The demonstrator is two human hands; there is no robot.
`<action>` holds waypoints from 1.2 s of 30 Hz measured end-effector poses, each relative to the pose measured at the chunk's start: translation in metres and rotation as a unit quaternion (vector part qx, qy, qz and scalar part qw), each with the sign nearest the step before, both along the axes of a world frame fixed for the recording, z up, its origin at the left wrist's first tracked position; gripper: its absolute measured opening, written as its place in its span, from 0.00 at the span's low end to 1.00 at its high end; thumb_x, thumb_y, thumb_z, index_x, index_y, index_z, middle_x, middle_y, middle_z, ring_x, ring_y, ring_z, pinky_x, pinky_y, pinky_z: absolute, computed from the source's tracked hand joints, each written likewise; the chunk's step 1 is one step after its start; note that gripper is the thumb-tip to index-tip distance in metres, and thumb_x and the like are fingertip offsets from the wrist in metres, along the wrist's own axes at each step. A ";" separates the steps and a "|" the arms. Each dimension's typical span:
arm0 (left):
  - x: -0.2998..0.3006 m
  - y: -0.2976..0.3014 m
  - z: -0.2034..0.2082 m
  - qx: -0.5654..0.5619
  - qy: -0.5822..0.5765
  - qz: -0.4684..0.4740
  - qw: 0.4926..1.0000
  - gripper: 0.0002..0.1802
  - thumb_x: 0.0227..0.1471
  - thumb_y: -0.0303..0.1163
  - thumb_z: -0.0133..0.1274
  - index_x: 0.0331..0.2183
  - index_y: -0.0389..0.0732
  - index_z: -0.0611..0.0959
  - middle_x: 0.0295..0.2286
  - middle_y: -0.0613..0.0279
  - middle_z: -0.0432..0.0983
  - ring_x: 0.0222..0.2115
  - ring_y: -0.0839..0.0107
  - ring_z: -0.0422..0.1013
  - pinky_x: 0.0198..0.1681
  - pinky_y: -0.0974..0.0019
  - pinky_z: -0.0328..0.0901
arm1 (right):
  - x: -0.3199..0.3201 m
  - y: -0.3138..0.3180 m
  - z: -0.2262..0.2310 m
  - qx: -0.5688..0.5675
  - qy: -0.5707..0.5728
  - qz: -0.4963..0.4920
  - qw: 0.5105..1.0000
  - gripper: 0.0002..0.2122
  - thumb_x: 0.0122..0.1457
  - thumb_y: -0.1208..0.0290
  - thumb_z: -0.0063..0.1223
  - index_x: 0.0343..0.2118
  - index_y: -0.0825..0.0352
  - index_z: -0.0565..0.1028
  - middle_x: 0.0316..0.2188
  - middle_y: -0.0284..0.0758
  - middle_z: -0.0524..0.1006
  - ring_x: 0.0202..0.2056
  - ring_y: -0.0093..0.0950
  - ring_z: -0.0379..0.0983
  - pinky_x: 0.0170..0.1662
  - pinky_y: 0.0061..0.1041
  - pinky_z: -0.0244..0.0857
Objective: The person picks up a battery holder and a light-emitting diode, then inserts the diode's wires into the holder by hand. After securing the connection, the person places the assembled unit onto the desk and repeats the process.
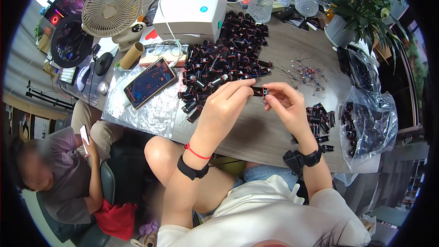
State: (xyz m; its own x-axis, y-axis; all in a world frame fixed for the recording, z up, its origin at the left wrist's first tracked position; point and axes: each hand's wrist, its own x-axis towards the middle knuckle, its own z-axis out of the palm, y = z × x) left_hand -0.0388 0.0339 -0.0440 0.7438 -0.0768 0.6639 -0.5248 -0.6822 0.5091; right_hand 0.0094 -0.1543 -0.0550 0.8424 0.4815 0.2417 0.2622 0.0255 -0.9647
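Over the front part of the desk, my left hand (225, 106) grips a small black cylindrical part (259, 91) with reddish marks, its fingers closed on one end. My right hand (287, 104) pinches at the other end of that part with thumb and forefinger; the exact contact is too small to make out. A big heap of similar black cylinders (224, 57) lies just beyond and left of my hands. Beyond my right hand is a tangle of thin-legged small components (307, 74). Several more black cylinders (320, 121) lie beside my right wrist.
A clear plastic bag (377, 121) with black parts lies at the right edge. Behind stand a white label printer (192, 11), a fan (109, 11), a glass (260, 8) and a potted plant (343, 29). A phone (151, 82) rests on plastic at left. Another person (66, 169) sits left.
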 end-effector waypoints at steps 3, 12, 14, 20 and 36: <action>0.001 -0.002 -0.002 0.000 0.001 0.009 1.000 0.09 0.41 0.17 0.57 0.29 0.37 0.81 0.37 0.59 0.80 0.34 0.62 0.76 0.38 0.65 0.71 | -0.002 0.002 -0.001 -0.033 -0.051 -0.024 0.998 0.11 0.58 0.84 0.50 0.43 0.72 0.74 0.31 0.34 0.77 0.30 0.20 0.75 0.34 0.18 0.70; 0.002 -0.005 -0.006 -0.077 0.084 -0.021 0.993 0.05 0.47 0.18 0.56 0.31 0.35 0.80 0.38 0.56 0.79 0.34 0.65 0.77 0.36 0.67 0.72 | -0.004 0.007 -0.004 -0.079 -0.191 -0.069 0.976 0.09 0.55 0.84 0.53 0.40 0.71 0.75 0.32 0.35 0.76 0.30 0.22 0.76 0.36 0.19 0.71; 0.003 -0.005 -0.007 -0.105 0.102 -0.029 0.989 0.04 0.49 0.19 0.55 0.31 0.34 0.79 0.38 0.55 0.79 0.33 0.66 0.77 0.34 0.68 0.71 | -0.004 0.008 -0.005 -0.035 -0.154 -0.092 0.983 0.09 0.54 0.84 0.53 0.38 0.71 0.75 0.31 0.35 0.77 0.31 0.23 0.76 0.36 0.21 0.72; 0.004 -0.002 -0.007 -0.108 0.107 -0.031 0.988 0.06 0.50 0.19 0.54 0.34 0.34 0.77 0.39 0.55 0.78 0.31 0.67 0.75 0.32 0.69 0.70 | 0.003 0.004 -0.006 -0.043 -0.216 -0.085 0.972 0.07 0.52 0.86 0.53 0.35 0.71 0.74 0.32 0.37 0.75 0.32 0.28 0.75 0.34 0.24 0.70; 0.004 -0.008 -0.014 0.058 0.014 0.050 0.997 0.11 0.48 0.16 0.51 0.37 0.29 0.72 0.39 0.50 0.76 0.36 0.56 0.70 0.44 0.58 0.67 | -0.009 0.017 -0.014 -0.065 -0.210 -0.134 0.966 0.06 0.51 0.87 0.55 0.32 0.72 0.76 0.30 0.37 0.75 0.30 0.25 0.74 0.33 0.20 0.69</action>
State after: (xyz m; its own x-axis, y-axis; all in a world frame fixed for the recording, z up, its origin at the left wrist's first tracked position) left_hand -0.0346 0.0257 -0.0581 0.7702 -0.0761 0.6333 -0.4374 -0.7857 0.4376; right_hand 0.0001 -0.1373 -0.0691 0.7819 0.3086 0.5416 0.6118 -0.2128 -0.7619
